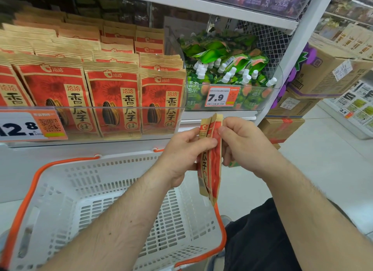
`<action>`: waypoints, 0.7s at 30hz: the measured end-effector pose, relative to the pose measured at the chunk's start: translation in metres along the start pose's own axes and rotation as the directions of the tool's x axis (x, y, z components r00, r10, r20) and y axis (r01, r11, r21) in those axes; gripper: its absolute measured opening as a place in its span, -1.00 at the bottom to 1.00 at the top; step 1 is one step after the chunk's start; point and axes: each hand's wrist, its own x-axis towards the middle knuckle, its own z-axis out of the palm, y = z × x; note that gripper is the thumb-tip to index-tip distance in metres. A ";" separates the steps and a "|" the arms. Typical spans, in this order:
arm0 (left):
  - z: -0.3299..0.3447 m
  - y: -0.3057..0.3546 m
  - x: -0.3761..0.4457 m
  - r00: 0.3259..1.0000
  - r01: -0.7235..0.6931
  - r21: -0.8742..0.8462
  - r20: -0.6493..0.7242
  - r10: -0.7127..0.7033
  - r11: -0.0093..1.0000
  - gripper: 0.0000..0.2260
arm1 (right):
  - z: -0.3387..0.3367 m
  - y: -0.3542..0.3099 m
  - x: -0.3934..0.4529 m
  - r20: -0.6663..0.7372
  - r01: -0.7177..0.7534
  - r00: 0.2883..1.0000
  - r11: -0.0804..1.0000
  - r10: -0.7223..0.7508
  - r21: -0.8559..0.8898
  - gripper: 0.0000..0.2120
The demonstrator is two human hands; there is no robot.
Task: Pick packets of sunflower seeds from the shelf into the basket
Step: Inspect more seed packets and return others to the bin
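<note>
We held two packets of sunflower seeds (211, 159) edge-on between both hands, above the right rim of the white basket (113, 192), likely squaring them together before dropping them in. Our left hand (181, 155) had its grip closed round the packets from the left, thumb pressed to the near face; our right hand (242, 145) pinched the upper edge, fingers curled behind. The basket, with its orange handle (32, 192), sat below the shelf (84, 144) and looked to hold nothing yet, so we judged the task barely begun. More red and kraft-paper packets (113, 97) stood in rows on the shelf behind a clear lip, printed 洽洽 and 香瓜子, over a price tag (30, 126) reading 12.8. Beside them, green spouted pouches (226, 66) lay in a bin tagged 7.9
</note>
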 end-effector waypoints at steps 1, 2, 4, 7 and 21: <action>0.000 0.000 0.000 1.000 0.006 -0.005 0.007 -0.006 1.000 -0.70 | 0.000 0.000 0.000 -0.002 -0.003 1.000 1.000 0.003 -0.002 -0.71; 0.000 0.000 -0.001 1.000 0.010 -0.012 0.013 -0.010 1.000 -0.74 | 0.000 0.000 0.000 -0.004 -0.005 1.000 1.000 0.005 -0.001 -0.71; 0.001 0.001 -0.001 1.000 0.019 -0.021 0.025 -0.019 1.000 -0.84 | 0.000 0.000 0.001 -0.004 -0.010 1.000 1.000 0.010 0.005 -0.71; 0.001 0.001 -0.002 0.998 0.048 -0.038 0.028 -0.047 0.998 -0.90 | 0.000 -0.002 0.000 0.003 -0.008 1.000 1.000 0.008 0.012 -0.70; -0.001 0.000 -0.001 0.996 0.072 -0.143 -0.047 -0.079 0.987 -0.83 | -0.010 -0.008 -0.009 0.291 -0.092 0.951 0.993 0.110 -0.074 -0.80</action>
